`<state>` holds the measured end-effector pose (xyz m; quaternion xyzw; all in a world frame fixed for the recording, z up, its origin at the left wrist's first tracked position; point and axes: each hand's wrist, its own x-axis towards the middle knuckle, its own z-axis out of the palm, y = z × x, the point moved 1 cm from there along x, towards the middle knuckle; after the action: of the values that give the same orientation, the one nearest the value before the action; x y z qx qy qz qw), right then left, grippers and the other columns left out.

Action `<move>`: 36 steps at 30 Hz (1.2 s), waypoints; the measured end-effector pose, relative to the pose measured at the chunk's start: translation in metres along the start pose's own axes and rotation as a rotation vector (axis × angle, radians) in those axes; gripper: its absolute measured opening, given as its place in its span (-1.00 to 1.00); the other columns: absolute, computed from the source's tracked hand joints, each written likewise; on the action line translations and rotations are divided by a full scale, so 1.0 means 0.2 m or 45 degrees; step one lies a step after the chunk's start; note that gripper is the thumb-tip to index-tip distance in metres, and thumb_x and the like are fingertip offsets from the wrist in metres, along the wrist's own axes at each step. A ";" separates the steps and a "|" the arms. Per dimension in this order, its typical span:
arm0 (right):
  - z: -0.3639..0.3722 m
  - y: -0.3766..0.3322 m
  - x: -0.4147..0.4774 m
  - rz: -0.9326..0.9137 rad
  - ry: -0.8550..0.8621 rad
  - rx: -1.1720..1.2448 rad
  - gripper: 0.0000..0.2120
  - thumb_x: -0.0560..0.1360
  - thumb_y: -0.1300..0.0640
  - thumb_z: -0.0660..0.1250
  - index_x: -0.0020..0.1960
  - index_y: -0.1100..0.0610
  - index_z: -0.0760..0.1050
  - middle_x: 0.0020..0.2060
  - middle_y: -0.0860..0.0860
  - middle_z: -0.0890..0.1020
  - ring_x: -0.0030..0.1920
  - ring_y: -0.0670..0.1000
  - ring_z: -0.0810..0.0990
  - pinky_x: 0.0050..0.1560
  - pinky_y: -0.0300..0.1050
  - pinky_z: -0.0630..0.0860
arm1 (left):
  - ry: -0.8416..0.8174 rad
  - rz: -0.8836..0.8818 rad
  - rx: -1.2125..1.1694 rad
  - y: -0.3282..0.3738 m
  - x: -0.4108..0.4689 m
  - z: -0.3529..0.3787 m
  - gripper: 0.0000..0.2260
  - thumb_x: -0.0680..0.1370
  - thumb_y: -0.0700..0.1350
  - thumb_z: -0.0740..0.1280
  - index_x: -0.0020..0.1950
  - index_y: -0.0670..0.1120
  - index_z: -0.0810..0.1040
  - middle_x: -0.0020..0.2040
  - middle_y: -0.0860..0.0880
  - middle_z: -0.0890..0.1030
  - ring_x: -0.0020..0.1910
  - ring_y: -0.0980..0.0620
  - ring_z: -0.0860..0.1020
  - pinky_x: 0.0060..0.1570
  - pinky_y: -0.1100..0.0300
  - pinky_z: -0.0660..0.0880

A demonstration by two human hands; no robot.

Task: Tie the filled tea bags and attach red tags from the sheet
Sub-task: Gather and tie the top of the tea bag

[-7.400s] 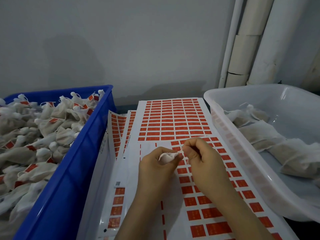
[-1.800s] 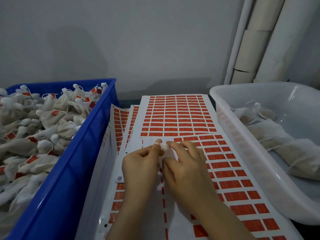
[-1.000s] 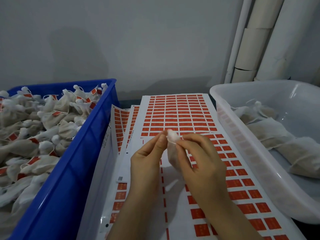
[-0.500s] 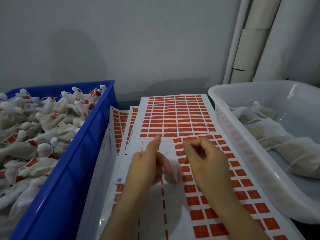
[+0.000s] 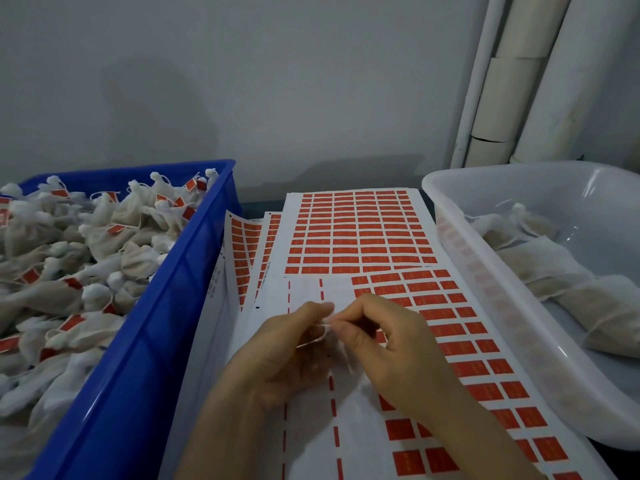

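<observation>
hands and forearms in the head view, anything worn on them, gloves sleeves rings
Nothing worn that shows: the left hand and right hand are bare, with no gloves, rings or watch. Both forearms are uncovered down to the frame's edge, no sleeve in view. Nails look short and unpainted.

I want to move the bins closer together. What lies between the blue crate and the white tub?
In the head view, overlapping sheets of red tags fill the gap between blue crate and white tub, with both hands working above them.

Two bare forearms, left hand (image 5: 277, 355), right hand (image 5: 391, 348), no sleeves
</observation>
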<state>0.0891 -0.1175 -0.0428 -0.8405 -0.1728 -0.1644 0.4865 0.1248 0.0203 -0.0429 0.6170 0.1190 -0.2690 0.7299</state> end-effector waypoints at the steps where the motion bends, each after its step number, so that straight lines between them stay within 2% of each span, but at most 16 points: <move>1: 0.01 0.02 0.00 0.021 0.007 -0.041 -0.92 0.49 0.03 0.29 -0.18 -0.09 0.44 -0.24 -0.27 0.50 -0.08 -0.21 0.49 -0.10 -0.46 0.41 | 0.011 0.041 0.096 0.00 0.00 0.01 -0.84 0.45 -0.10 0.41 -0.04 -0.16 0.60 -0.10 -0.29 0.59 -0.14 -0.12 0.58 -0.15 0.08 0.59; 3: 0.03 0.05 0.00 0.055 0.014 -0.159 -0.88 0.50 0.06 0.31 -0.19 -0.08 0.42 -0.14 -0.29 0.45 -0.01 -0.24 0.42 -0.02 -0.48 0.34 | 0.152 0.177 0.269 -0.01 0.00 0.01 -0.93 0.51 -0.21 0.35 -0.12 -0.19 0.60 -0.12 -0.23 0.63 -0.13 -0.12 0.64 -0.10 0.03 0.62; 6: 0.09 0.08 0.00 0.059 -0.016 -0.252 -0.85 0.50 0.07 0.30 -0.21 -0.09 0.39 0.06 -0.28 0.40 0.14 -0.36 0.27 0.08 -0.56 0.17 | 0.362 0.379 0.560 -0.02 0.01 0.00 -0.91 0.51 -0.27 0.32 -0.19 -0.13 0.54 -0.15 -0.10 0.62 -0.12 -0.08 0.61 -0.07 0.04 0.61; 8: 0.12 0.09 0.00 0.066 -0.049 -0.254 -0.83 0.52 0.08 0.27 -0.21 -0.12 0.36 0.22 -0.31 0.33 0.22 -0.42 0.15 0.16 -0.54 0.06 | 0.444 0.540 0.785 -0.02 0.01 0.00 -0.88 0.51 -0.27 0.32 -0.20 -0.10 0.50 -0.19 -0.04 0.60 -0.15 -0.01 0.57 -0.15 0.20 0.56; 10: 0.14 0.09 0.01 0.065 -0.080 -0.246 -0.84 0.54 0.09 0.24 -0.18 -0.11 0.34 0.30 -0.30 0.29 0.30 -0.35 0.14 0.27 -0.44 0.05 | 0.520 0.725 0.995 -0.02 0.00 0.02 -0.82 0.53 -0.27 0.31 -0.24 -0.05 0.45 -0.25 0.03 0.56 -0.23 0.08 0.52 -0.34 0.47 0.41; 12: 0.14 0.09 0.02 0.119 -0.097 -0.181 -0.88 0.55 0.10 0.22 -0.13 -0.09 0.36 0.26 -0.22 0.40 0.26 -0.26 0.30 0.29 -0.38 0.24 | 0.593 0.869 1.079 -0.03 0.00 0.04 -0.79 0.54 -0.25 0.31 -0.24 0.00 0.42 -0.25 0.11 0.52 -0.27 0.14 0.47 -0.39 0.57 0.37; 14: 0.14 0.10 0.03 0.158 -0.047 -0.163 -0.91 0.55 0.10 0.23 -0.12 -0.05 0.39 0.08 -0.19 0.47 0.10 -0.23 0.42 0.18 -0.40 0.39 | 0.753 0.954 1.107 -0.03 0.01 0.06 -0.82 0.53 -0.21 0.33 -0.17 0.03 0.42 -0.17 0.14 0.49 -0.27 0.15 0.47 -0.41 0.55 0.32; 16: 0.14 0.10 0.03 0.147 0.024 -0.228 -0.92 0.54 0.09 0.25 -0.13 -0.04 0.40 -0.03 -0.23 0.43 0.01 -0.23 0.44 0.07 -0.48 0.37 | 0.942 1.004 1.022 -0.04 0.02 0.06 -0.85 0.51 -0.12 0.38 -0.09 0.06 0.41 -0.12 0.16 0.47 -0.24 0.15 0.48 -0.25 0.47 0.34; 18: 0.14 0.10 0.03 0.104 0.087 -0.291 -0.94 0.52 0.11 0.28 -0.13 0.00 0.43 -0.06 -0.20 0.45 -0.04 -0.21 0.44 0.03 -0.48 0.36 | 1.046 0.945 0.845 -0.04 0.02 0.05 -0.82 0.48 0.01 0.39 -0.20 0.02 0.42 -0.24 0.19 0.47 -0.32 0.14 0.47 -0.29 0.38 0.36; 21: 0.14 0.09 0.02 0.004 0.184 -0.393 -0.95 0.47 0.17 0.31 -0.10 0.13 0.53 -0.08 -0.03 0.57 -0.12 -0.16 0.44 0.02 -0.42 0.35 | 0.893 0.670 0.622 -0.04 0.05 0.04 -0.71 0.49 0.13 0.34 -0.34 -0.01 0.50 -0.36 0.09 0.55 -0.35 0.07 0.51 -0.34 0.30 0.41; 24: 0.14 0.08 0.02 -0.026 0.220 -0.460 -0.86 0.44 0.16 0.29 -0.06 0.20 0.57 -0.10 0.06 0.61 -0.10 -0.09 0.48 0.02 -0.29 0.42 | 0.706 0.447 0.275 -0.05 0.06 0.05 -0.77 0.48 0.13 0.35 -0.30 0.04 0.51 -0.32 0.10 0.56 -0.31 0.07 0.53 -0.36 0.27 0.39; 26: 0.13 0.07 0.02 -0.025 0.236 -0.470 -0.83 0.44 0.15 0.28 -0.06 0.22 0.57 -0.10 0.07 0.62 -0.11 -0.04 0.53 0.00 -0.26 0.45 | 0.631 0.359 0.091 -0.05 0.07 0.06 -0.81 0.46 0.10 0.38 -0.24 0.04 0.49 -0.25 0.07 0.57 -0.24 0.05 0.54 -0.23 0.18 0.43; 29: 0.12 0.07 0.02 0.002 0.223 -0.400 -0.87 0.48 0.15 0.29 -0.04 0.18 0.55 -0.08 0.03 0.59 -0.11 -0.13 0.48 0.01 -0.42 0.36 | 0.508 0.346 -0.074 -0.07 0.08 0.07 -0.86 0.45 0.02 0.40 -0.27 0.01 0.60 -0.24 0.01 0.66 -0.12 -0.02 0.60 -0.13 0.10 0.48; 32: 0.11 0.08 0.02 0.057 0.200 -0.320 -0.93 0.51 0.13 0.29 -0.03 0.10 0.51 -0.07 -0.07 0.55 -0.13 -0.22 0.44 -0.07 -0.54 0.33 | 0.434 0.403 -0.146 -0.08 0.06 0.09 -0.80 0.45 0.01 0.38 -0.36 0.03 0.68 -0.28 0.06 0.69 -0.10 -0.01 0.63 -0.23 0.19 0.50; 34: 0.11 0.08 0.02 0.087 0.223 -0.272 -0.93 0.51 0.12 0.30 -0.03 0.09 0.51 -0.09 -0.09 0.55 -0.15 -0.22 0.46 -0.09 -0.56 0.35 | 0.454 0.482 -0.107 -0.09 0.06 0.10 -0.82 0.36 0.11 0.36 -0.26 0.05 0.68 -0.24 0.09 0.69 -0.11 0.04 0.63 -0.28 0.27 0.50; 36: 0.10 0.08 0.02 0.116 0.229 -0.210 -0.97 0.51 0.12 0.30 -0.05 0.04 0.49 -0.13 -0.14 0.53 -0.16 -0.23 0.48 -0.10 -0.57 0.38 | 0.481 0.562 -0.089 -0.09 0.05 0.11 -0.74 0.29 0.16 0.34 -0.14 0.07 0.67 -0.17 0.14 0.68 -0.12 0.09 0.62 -0.28 0.31 0.50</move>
<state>0.1026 -0.1071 -0.0625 -0.8665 -0.0761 -0.2307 0.4361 0.1212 -0.0055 -0.0580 0.6416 0.1249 0.0204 0.7565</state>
